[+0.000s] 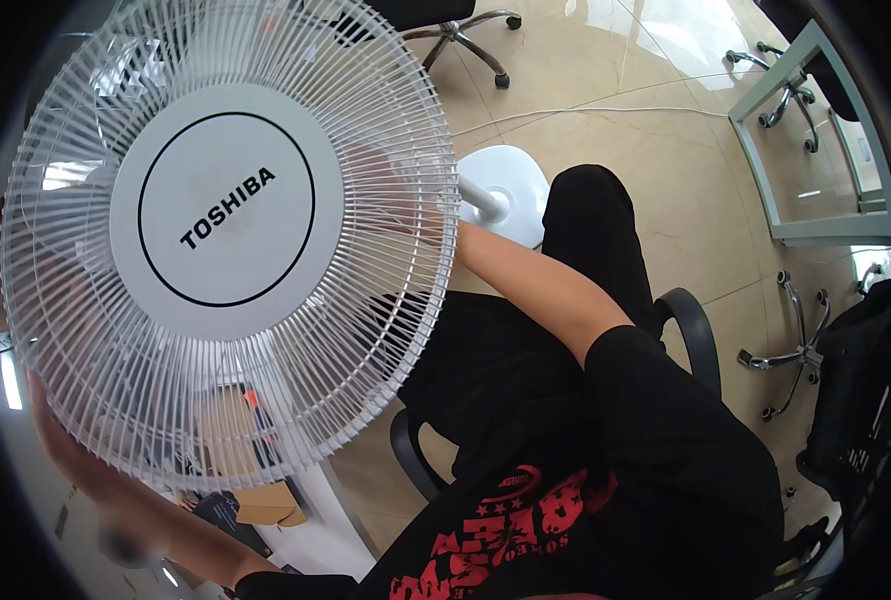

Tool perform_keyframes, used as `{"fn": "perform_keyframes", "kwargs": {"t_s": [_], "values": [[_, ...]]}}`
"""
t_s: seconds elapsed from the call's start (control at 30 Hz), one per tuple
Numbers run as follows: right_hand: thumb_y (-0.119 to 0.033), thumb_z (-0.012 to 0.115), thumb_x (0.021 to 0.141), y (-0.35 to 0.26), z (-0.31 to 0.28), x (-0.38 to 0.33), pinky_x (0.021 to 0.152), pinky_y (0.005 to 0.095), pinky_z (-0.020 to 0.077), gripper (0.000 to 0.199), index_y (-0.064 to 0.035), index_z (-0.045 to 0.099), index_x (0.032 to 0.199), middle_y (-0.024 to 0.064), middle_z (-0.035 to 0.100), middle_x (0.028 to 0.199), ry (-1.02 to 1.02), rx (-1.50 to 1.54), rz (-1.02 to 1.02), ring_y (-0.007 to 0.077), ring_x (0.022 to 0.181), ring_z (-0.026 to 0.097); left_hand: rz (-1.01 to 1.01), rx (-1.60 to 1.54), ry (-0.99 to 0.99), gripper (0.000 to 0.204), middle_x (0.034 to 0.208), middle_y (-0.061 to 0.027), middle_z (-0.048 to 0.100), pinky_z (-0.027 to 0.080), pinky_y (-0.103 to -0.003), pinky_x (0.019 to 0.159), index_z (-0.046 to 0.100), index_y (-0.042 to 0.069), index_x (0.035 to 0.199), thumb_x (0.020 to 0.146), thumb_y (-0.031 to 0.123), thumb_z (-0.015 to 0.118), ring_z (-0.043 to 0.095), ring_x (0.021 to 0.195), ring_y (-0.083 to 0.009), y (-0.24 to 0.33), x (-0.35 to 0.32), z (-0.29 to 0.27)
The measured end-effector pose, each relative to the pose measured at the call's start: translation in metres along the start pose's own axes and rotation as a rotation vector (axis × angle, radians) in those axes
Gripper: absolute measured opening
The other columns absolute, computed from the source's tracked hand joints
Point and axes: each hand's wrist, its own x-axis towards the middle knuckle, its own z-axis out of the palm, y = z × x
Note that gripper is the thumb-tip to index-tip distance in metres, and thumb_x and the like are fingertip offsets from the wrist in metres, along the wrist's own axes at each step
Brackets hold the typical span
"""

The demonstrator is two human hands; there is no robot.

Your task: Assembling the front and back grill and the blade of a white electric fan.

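Observation:
A white pedestal fan [228, 212] fills the upper left, its round wire grille turned up toward me. Its pole runs down to a round white base [526, 190] on the floor. My right hand [401, 195] reaches behind the right side of the grille and shows only faintly through the wires. Along the lower left rim of the grille is my left hand [51, 415], with its forearm coming up from below. The grille hides the fingers of both hands, so their grip does not show.
At the lower left, a white desk [326, 540] carries a brown cardboard piece [273, 503] and other items. Wheeled office chairs [801, 355] stand on the right. A pale green metal frame [756, 150] is at the upper right. A white cable [606, 110] crosses the tiled floor.

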Motion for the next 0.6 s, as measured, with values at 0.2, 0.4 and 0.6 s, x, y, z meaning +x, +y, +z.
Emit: {"fn": "perform_keyframes", "kwargs": {"t_s": [0.2, 0.4, 0.6], "values": [[-0.029, 0.087, 0.071, 0.008, -0.015, 0.035, 0.109, 0.0452, 0.0424, 0.099, -0.0064, 0.031, 0.15, 0.0181, 0.051, 0.142, -0.015, 0.049, -0.036, 0.0369, 0.128, 0.052, -0.108, -0.175, -0.21, 0.054, 0.14, -0.0164, 0.06, 0.049, -0.037, 0.104, 0.053, -0.005, 0.144, 0.101, 0.027, 0.06, 0.061, 0.124, -0.0248, -0.006, 0.088, -0.024], [-0.028, 0.087, 0.071, 0.023, -0.063, 0.051, 0.109, 0.045, 0.0429, 0.099, -0.0063, 0.03, 0.15, 0.0182, 0.052, 0.142, -0.048, 0.04, -0.057, 0.0366, 0.128, 0.053, -0.077, -0.271, -0.293, 0.056, 0.141, -0.0168, 0.059, 0.047, -0.038, 0.107, 0.052, -0.004, 0.145, 0.102, 0.03, 0.058, 0.059, 0.127, -0.0255, -0.016, 0.106, -0.032], [-0.028, 0.087, 0.071, 0.025, -0.053, 0.058, 0.108, 0.0447, 0.0434, 0.1, -0.0061, 0.029, 0.149, 0.0182, 0.052, 0.141, -0.141, 0.094, -0.078, 0.0362, 0.127, 0.053, -0.037, -0.325, -0.322, 0.058, 0.143, -0.0181, 0.058, 0.044, -0.038, 0.11, 0.05, -0.004, 0.146, 0.102, 0.034, 0.055, 0.057, 0.13, -0.0259, -0.024, 0.094, -0.052]]}}
